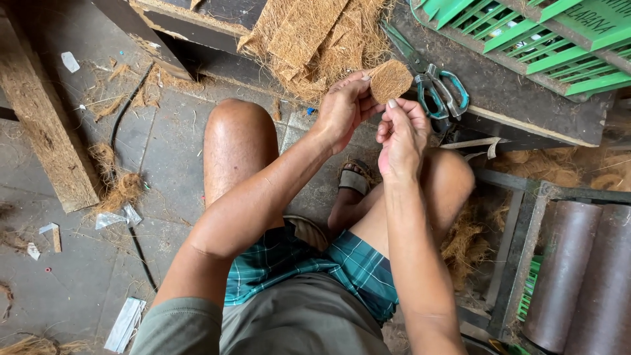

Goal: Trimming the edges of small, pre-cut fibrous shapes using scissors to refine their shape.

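A small round disc of brown coconut fibre (390, 80) is held up between both hands over my knees. My left hand (343, 108) pinches its left edge with thumb and fingertips. My right hand (401, 135) grips its lower edge from below. Just right of the disc, a pair of scissors with teal handles (435, 85) lies on a dark wooden board (526, 108). Behind the disc sits a pile of flat coconut-fibre sheets (314, 36).
A green plastic crate (526, 39) stands at the top right. Two dark rollers (578, 276) in a metal frame are at the lower right. A wooden beam (46, 125), a black cable (125, 112) and loose fibre scraps lie on the concrete floor to the left.
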